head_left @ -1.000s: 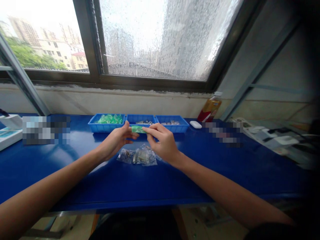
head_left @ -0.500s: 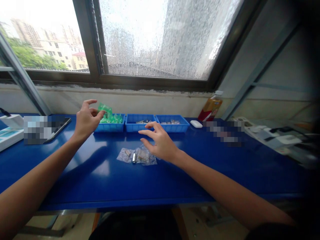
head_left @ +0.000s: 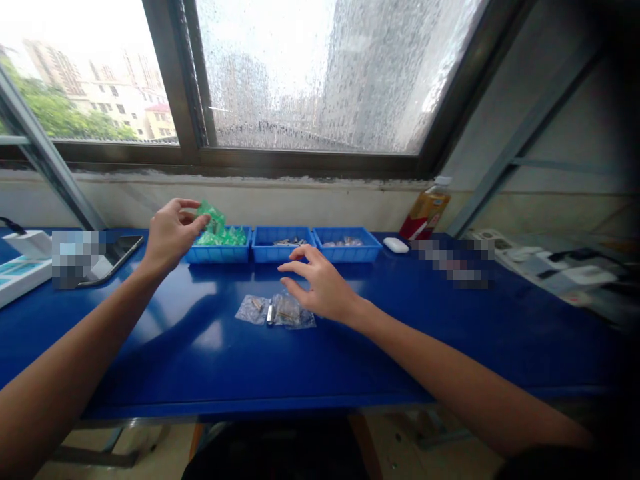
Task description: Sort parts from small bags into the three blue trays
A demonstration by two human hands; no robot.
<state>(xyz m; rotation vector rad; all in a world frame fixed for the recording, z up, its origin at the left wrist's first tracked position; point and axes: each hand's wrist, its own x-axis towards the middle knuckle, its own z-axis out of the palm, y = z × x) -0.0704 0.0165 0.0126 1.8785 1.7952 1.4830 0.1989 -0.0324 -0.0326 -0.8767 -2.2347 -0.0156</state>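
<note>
My left hand (head_left: 175, 233) pinches a small green plastic bag (head_left: 212, 217) between thumb and fingers. That bag hangs over the left blue bin (head_left: 219, 255), which holds a heap of similar green bags (head_left: 223, 237). My right hand (head_left: 320, 283) hovers over the table with fingers apart and nothing in them. Just below and left of it lie small clear plastic bags (head_left: 296, 315) with small parts inside, their exact kind too small to tell. A short silvery cylinder (head_left: 271, 315) lies among them.
A middle blue bin (head_left: 281, 255) holds small metal parts; a right blue bin (head_left: 347, 255) holds small pieces. Behind them runs the wall under the window. To the right are a white rounded case (head_left: 396, 245) and a bottle (head_left: 426, 212); at left, a phone (head_left: 120, 257).
Both hands were together on the green bag at the middle. My left hand has carried it left over the left bin. My right hand has let go and spread its fingers.
</note>
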